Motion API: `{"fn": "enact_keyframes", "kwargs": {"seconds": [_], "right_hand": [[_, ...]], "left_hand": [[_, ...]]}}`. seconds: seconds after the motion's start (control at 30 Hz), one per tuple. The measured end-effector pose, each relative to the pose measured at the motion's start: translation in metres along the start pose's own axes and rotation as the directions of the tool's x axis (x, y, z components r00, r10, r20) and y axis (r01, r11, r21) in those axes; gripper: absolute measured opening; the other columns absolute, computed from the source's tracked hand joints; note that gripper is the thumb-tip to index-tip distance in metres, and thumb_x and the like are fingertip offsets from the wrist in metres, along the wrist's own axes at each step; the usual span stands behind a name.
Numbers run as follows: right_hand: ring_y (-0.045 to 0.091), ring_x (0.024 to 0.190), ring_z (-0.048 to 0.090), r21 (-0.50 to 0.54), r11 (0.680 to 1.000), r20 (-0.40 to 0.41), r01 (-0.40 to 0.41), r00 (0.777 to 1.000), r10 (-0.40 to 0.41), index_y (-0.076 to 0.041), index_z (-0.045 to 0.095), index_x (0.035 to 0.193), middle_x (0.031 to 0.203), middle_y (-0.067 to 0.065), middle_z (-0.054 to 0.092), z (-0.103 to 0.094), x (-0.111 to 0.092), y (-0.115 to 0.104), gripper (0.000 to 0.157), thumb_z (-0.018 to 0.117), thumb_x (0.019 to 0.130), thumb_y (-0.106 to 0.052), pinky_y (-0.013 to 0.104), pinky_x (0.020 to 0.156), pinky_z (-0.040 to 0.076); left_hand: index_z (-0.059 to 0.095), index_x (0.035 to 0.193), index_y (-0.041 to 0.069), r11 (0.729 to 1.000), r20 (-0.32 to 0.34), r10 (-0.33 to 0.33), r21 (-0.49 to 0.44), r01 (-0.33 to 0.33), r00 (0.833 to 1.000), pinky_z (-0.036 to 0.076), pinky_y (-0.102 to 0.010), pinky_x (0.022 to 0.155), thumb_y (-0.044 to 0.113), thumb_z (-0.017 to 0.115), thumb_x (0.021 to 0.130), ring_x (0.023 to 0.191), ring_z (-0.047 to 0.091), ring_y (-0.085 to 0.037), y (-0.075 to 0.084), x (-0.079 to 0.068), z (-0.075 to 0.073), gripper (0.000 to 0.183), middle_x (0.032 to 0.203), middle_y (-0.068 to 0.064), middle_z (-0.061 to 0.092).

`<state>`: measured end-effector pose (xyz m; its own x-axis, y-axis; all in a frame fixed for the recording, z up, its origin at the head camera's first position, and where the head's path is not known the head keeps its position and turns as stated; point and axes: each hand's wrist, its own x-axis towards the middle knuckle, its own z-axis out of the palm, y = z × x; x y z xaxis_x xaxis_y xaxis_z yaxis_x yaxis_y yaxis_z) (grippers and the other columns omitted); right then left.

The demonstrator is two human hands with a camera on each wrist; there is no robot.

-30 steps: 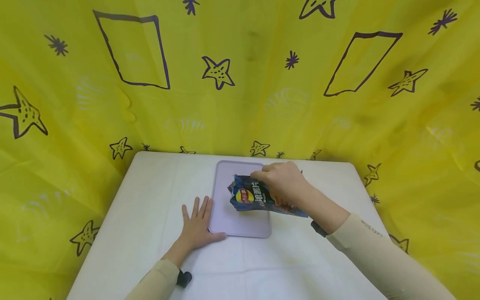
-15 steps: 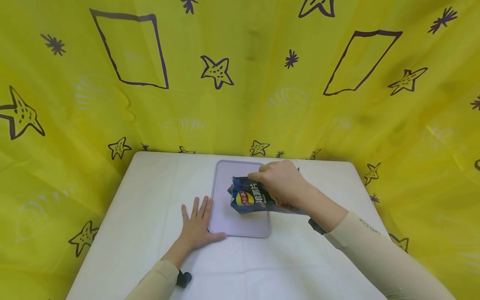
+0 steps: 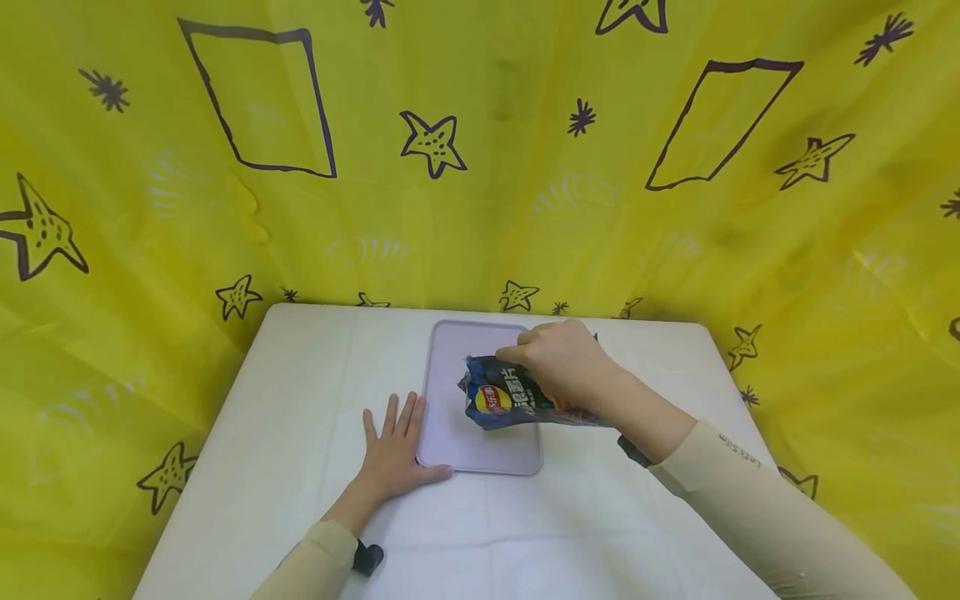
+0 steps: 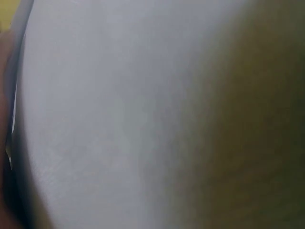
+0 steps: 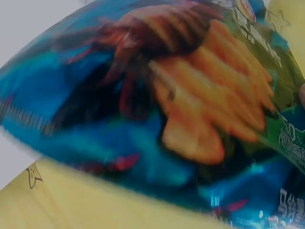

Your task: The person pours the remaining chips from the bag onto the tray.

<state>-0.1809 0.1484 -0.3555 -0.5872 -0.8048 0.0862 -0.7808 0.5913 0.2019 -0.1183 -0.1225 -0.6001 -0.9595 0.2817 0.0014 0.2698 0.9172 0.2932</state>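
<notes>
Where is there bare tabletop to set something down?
Free: the white table left of the left hand, and the near stretch below the lilac tray. Crowded: the tray itself; the left hand is at its near-left corner and the chip bag, in the right hand, is above part of it.

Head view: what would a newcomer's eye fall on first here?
Probably the bright yellow, star-print backdrop rising behind the white table. Next, the shiny bag that the right hand holds tilted over the lilac tray, near the table's far edge. The left hand lies spread at the tray's near left corner.
</notes>
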Motion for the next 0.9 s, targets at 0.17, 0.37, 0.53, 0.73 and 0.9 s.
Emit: {"fn": "enact_keyframes", "kwargs": {"seconds": [0.17, 0.37, 0.53, 0.73, 0.9], "right_hand": [[0.012, 0.06, 0.059, 0.018, 1.0, -0.005, -0.017, 1.0, 0.017, -0.03, 0.074, 0.115, 0.072, -0.006, 0.065, -0.0032, 0.0001, 0.0009, 0.066, 0.087, 0.06, 0.002, 0.025, 0.042, 0.044], [0.011, 0.057, 0.059, 0.008, 1.0, -0.006, -0.019, 1.0, 0.019, -0.032, 0.075, 0.114, 0.07, -0.007, 0.064, -0.0031, -0.0012, 0.0017, 0.061, 0.083, 0.065, 0.004, 0.024, 0.042, 0.043], [0.012, 0.062, 0.061, 0.009, 1.0, 0.005, -0.027, 1.0, 0.027, -0.031, 0.074, 0.115, 0.073, -0.006, 0.066, -0.0053, -0.0008, 0.0016, 0.062, 0.083, 0.064, 0.004, 0.025, 0.043, 0.044], [0.013, 0.063, 0.062, 0.013, 1.0, 0.01, -0.024, 1.0, 0.023, -0.031, 0.075, 0.115, 0.076, -0.005, 0.069, -0.0063, 0.0012, 0.001, 0.06, 0.087, 0.065, 0.0, 0.025, 0.044, 0.047], [0.011, 0.058, 0.058, 0.008, 1.0, -0.009, -0.013, 1.0, 0.013, -0.032, 0.075, 0.112, 0.071, -0.006, 0.065, -0.0026, 0.0005, 0.0014, 0.06, 0.082, 0.064, 0.003, 0.025, 0.041, 0.042]], "left_hand": [[0.015, 0.16, 0.007, 1.0, -0.005, -0.003, -0.007, 0.003, 1.0, -0.007, -0.075, 0.111, 0.086, 0.057, 0.071, 0.153, 0.001, -0.042, 0.0004, -0.0002, -0.001, 0.126, 0.167, -0.014, 0.012], [0.012, 0.161, 0.008, 1.0, 0.004, -0.002, 0.004, 0.002, 1.0, -0.008, -0.075, 0.111, 0.088, 0.054, 0.072, 0.153, -0.001, -0.041, -0.0007, 0.0005, 0.001, 0.127, 0.168, -0.012, 0.009], [0.01, 0.161, 0.009, 1.0, 0.014, -0.008, -0.004, 0.008, 1.0, -0.01, -0.074, 0.111, 0.088, 0.053, 0.072, 0.154, -0.003, -0.04, -0.0006, -0.0002, 0.0016, 0.127, 0.168, -0.012, 0.008], [0.01, 0.161, 0.009, 1.0, 0.012, -0.007, -0.007, 0.007, 1.0, -0.009, -0.075, 0.11, 0.088, 0.053, 0.072, 0.153, -0.002, -0.041, -0.0009, -0.0017, 0.0008, 0.127, 0.168, -0.013, 0.009], [0.012, 0.161, 0.008, 1.0, 0.001, -0.003, -0.006, 0.003, 1.0, -0.007, -0.076, 0.11, 0.087, 0.054, 0.072, 0.153, 0.0, -0.041, -0.0005, -0.0017, 0.0012, 0.126, 0.168, -0.013, 0.011]]}}
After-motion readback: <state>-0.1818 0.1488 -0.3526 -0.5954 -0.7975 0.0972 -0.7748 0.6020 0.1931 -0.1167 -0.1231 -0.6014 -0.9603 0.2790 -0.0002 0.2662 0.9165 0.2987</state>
